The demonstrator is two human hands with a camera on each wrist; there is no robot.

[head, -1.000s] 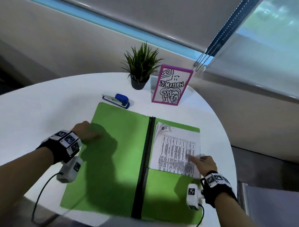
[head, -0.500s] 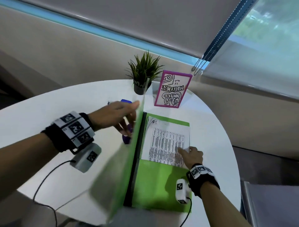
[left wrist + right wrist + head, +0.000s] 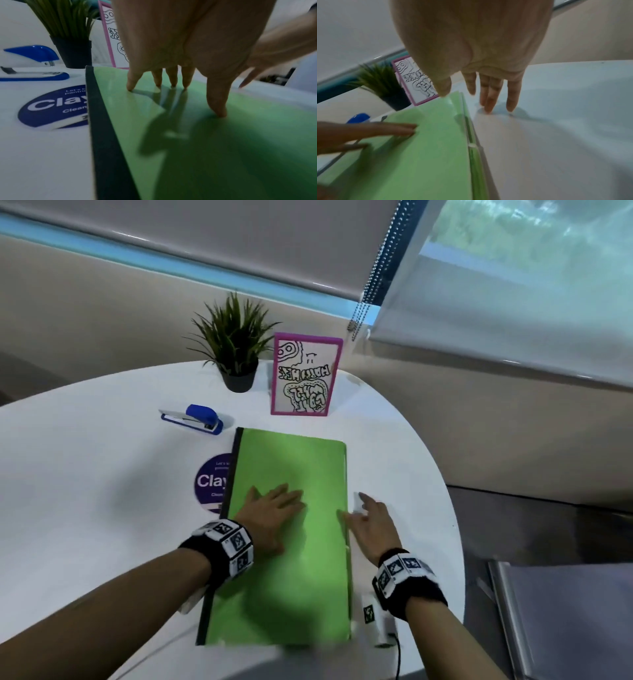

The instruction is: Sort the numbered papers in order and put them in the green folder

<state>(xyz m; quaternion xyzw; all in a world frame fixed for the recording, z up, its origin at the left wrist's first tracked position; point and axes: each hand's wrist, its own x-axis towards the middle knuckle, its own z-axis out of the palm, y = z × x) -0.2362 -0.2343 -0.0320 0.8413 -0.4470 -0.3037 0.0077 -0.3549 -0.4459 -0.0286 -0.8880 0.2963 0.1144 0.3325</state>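
The green folder (image 3: 308, 474) with a black spine lies closed on the white round table (image 3: 85, 474), and the papers inside it are hidden. My left hand (image 3: 270, 510) lies flat on the cover, its straight fingertips (image 3: 217, 112) pressing down on the folder (image 3: 240, 135). My right hand (image 3: 371, 517) rests beside the folder's right edge. Its straight fingers (image 3: 489, 104) touch the table (image 3: 565, 121), and the thumb sits at the edge of the folder (image 3: 428, 148).
A blue stapler (image 3: 195, 419), a potted plant (image 3: 236, 350) and a pink-framed drawing (image 3: 305, 374) stand behind the folder. A purple round sticker (image 3: 210, 482) shows at its left. The table's edge curves close on the right, with a grey chair (image 3: 565, 611) beyond.
My left hand swung the left cover over to the right and closed the folder on the papers. My right hand came off the papers to the table beside the folder.
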